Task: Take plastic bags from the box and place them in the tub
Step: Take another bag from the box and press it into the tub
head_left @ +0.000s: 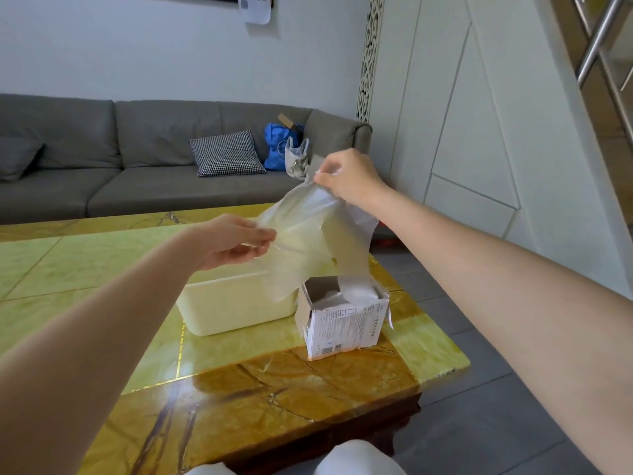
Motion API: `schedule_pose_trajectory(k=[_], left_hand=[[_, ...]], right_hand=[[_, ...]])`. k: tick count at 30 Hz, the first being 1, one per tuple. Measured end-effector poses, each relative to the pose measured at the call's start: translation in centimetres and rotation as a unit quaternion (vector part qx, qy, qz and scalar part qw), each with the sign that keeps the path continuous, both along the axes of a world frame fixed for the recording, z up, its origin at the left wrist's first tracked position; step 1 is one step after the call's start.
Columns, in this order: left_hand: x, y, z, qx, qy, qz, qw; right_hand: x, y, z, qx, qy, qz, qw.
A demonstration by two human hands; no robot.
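While the right hand (349, 178) pinches the top edge of a clear plastic bag (308, 234) with curled fingers, the left hand (236, 240) grips the bag's lower side edge between thumb and fingers. The bag hangs stretched between both hands, its tail trailing into the open white box (342, 323) below the right hand. A white tub (233, 303) sits under the left hand, touching the box.

No text legible. Box (342, 323), lower centre of frame: front face carries fine printed lines and small code marks, too small and blurred to read. Paper (255, 5) on wall, top centre: print unreadable.
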State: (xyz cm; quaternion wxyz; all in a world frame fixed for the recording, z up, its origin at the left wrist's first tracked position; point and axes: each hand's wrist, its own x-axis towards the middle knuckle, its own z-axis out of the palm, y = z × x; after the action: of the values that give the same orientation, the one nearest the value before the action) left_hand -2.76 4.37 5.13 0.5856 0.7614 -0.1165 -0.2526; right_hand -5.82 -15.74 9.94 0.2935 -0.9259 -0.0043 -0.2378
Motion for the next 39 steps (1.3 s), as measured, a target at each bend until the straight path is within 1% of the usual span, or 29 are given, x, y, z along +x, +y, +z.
schedule_pose_trajectory(k=[3,5,7,9,11,14,17,19,21,22,23,24,25,26,27,28,29,30,31,32,33,34,37,39], left_hand=[[1.0,1.3,-0.4,-0.043,0.008,0.045,0.998],[1.9,1.9,-0.6,-0.102,0.036,0.081,0.991],[2.8,2.5,-0.7,-0.151,0.059,0.111,0.980],[4.0,3.1,-0.8,-0.147,0.044,0.143,0.978],[5.2,3.7,-0.9,-0.130,0.015,0.191,0.973],[7.2,5.2,-1.2,-0.077,-0.034,0.262,0.961],[9.4,6.2,-2.1,0.017,-0.093,0.290,0.952],[10.9,6.5,-2.7,0.110,-0.143,0.292,0.939],[11.4,6.5,-2.9,0.236,-0.195,0.267,0.914],[11.5,6.4,-3.0,0.304,-0.235,0.257,0.887],[11.5,6.3,-3.1,0.365,-0.282,0.246,0.852],[11.0,6.1,-2.8,0.407,-0.332,0.238,0.817],[10.7,6.0,-2.8,0.435,-0.381,0.226,0.784],[10.5,5.7,-2.7,0.447,-0.431,0.196,0.758],[10.3,5.3,-2.8,0.447,-0.466,0.139,0.751],[10.3,4.9,-3.1,0.437,-0.464,0.059,0.768],[10.3,4.5,-3.5,0.437,-0.424,-0.036,0.792],[10.2,4.1,-4.0,0.456,-0.365,-0.127,0.801],[10.2,3.8,-4.5,0.489,-0.308,-0.198,0.792],[10.1,3.4,-4.9,0.521,-0.262,-0.240,0.776],[10.1,3.3,-5.3,0.542,-0.231,-0.259,0.765],[10.2,3.1,-5.5,0.547,-0.209,-0.266,0.766],[10.2,2.9,-5.9,0.521,-0.145,-0.269,0.797],[10.3,2.6,-5.9,0.524,-0.127,-0.272,0.797]], right_hand=[[0.7,-0.6,-0.9,0.050,-0.017,-0.015,0.998],[1.5,-0.4,-1.9,0.074,-0.027,-0.014,0.997],[2.5,0.5,-2.7,0.097,-0.063,0.000,0.993],[3.6,1.9,-3.2,0.125,-0.119,0.021,0.985],[4.4,3.3,-3.4,0.128,-0.149,0.056,0.979],[6.3,5.0,-4.1,0.111,-0.117,0.121,0.980],[8.2,5.3,-5.5,0.071,-0.073,0.127,0.987],[9.6,5.4,-6.7,0.017,-0.020,0.107,0.994],[10.4,5.6,-7.8,-0.050,0.040,0.083,0.995],[10.8,5.8,-8.5,-0.071,0.063,0.077,0.993],[11.1,5.9,-9.0,-0.083,0.083,0.075,0.990],[11.3,5.9,-9.5,-0.092,0.102,0.073,0.988],[11.6,6.0,-10.0,-0.102,0.123,0.073,0.984],[11.8,5.9,-10.5,-0.112,0.140,0.074,0.981],[12.0,5.8,-10.8,-0.123,0.157,0.074,0.977],[12.0,5.8,-11.1,-0.137,0.171,0.075,0.973],[11.9,5.9,-11.2,-0.154,0.184,0.073,0.968],[11.7,6.0,-11.2,-0.176,0.196,0.072,0.962],[11.5,6.2,-11.3,-0.199,0.207,0.072,0.955],[11.4,6.3,-11.3,-0.221,0.215,0.071,0.949],[11.2,6.4,-11.4,-0.235,0.219,0.070,0.944],[11.2,6.4,-11.6,-0.248,0.222,0.066,0.941],[11.0,6.3,-11.8,-0.283,0.234,0.051,0.929],[11.2,6.0,-11.8,-0.305,0.251,0.052,0.917]])
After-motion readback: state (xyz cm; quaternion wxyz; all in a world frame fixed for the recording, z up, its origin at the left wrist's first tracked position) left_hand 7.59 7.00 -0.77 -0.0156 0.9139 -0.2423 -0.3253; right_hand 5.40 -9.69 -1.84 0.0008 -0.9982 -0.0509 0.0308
